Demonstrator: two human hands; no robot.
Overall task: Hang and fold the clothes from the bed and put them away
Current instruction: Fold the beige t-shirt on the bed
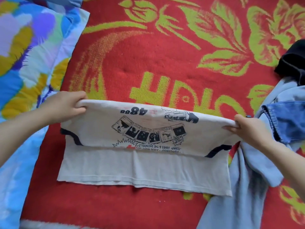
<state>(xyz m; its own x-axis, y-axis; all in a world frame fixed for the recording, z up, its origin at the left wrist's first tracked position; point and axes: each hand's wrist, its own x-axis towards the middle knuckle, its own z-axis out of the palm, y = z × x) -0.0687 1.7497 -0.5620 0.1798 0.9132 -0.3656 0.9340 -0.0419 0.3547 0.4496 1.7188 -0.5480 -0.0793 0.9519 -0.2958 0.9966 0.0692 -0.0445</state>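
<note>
A white printed T-shirt [145, 156] with black-trimmed sleeves lies on the red and green blanket [165, 60] that covers the bed. Its upper half is folded over toward me, print facing up, with the fold raised off the blanket. My left hand [66, 104] pinches the left end of that fold. My right hand [249, 129] pinches the right end. The plain hem half lies flat nearest me.
A light blue garment [244, 192] with a darker denim patch [287, 119] lies crumpled at the right, touching the shirt. A black garment [292, 61] sits at the far right edge. A colourful flowered quilt [28, 55] covers the left side.
</note>
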